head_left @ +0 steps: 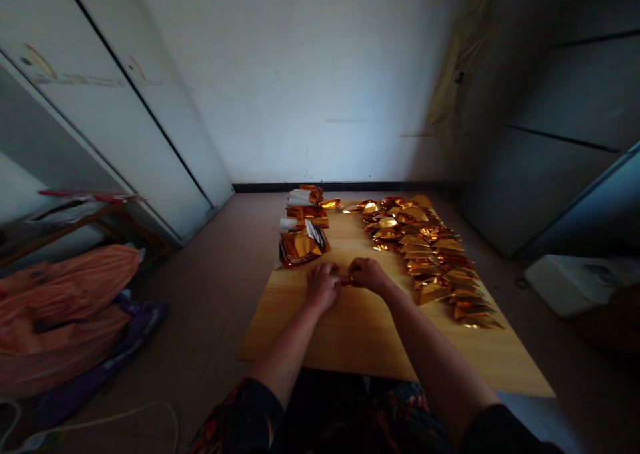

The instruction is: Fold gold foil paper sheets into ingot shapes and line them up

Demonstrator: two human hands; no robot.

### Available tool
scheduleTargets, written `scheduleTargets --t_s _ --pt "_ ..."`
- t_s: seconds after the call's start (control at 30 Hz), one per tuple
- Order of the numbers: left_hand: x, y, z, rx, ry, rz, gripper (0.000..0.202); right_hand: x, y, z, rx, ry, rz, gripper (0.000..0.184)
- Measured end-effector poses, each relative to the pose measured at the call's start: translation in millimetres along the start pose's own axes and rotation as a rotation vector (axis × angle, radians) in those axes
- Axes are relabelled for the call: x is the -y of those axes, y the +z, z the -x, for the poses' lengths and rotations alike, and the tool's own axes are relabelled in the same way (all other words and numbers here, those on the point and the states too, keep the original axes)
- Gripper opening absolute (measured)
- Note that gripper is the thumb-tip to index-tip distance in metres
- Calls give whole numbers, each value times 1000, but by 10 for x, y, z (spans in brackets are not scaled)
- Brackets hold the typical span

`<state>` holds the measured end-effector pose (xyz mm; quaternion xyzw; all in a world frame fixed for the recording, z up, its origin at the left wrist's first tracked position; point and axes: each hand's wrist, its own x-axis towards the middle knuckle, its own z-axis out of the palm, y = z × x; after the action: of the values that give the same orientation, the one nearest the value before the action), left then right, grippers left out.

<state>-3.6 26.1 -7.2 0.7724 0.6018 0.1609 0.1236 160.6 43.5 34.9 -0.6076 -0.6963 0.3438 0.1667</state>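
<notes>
My left hand (323, 285) and my right hand (367, 273) meet over the middle of a low wooden table (360, 334). Both are curled, fingers pinched on a small piece of gold foil paper (345, 280) that barely shows between them. Just beyond my left hand stand stacks of flat gold foil sheets (303, 231). To the right of my right hand, a long row of folded gold foil pieces (430, 254) runs from the table's far end toward me.
Orange and purple plastic bags (65, 314) lie on the floor at left, by a white wardrobe (100, 107). A white box (575, 281) sits on the floor at right. A white cord (100, 421) trails near my left knee.
</notes>
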Motion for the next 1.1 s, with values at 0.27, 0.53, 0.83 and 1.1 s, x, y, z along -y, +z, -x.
scheduleTargets --t_s 0.27,0.53,0.83,1.1 --pt "-27 -67 22 -95 -159 49 7 -42 72 -136 71 31 102 20" --pt "-60 -78 20 -53 -277 -8 8 121 133 -203 10 72 371 28" --pt "-70 -93 17 -24 -289 26 7 190 130 -237 20 127 434 34" --pt "-60 -81 15 -7 -284 12 7 64 150 -279 -50 153 276 18"
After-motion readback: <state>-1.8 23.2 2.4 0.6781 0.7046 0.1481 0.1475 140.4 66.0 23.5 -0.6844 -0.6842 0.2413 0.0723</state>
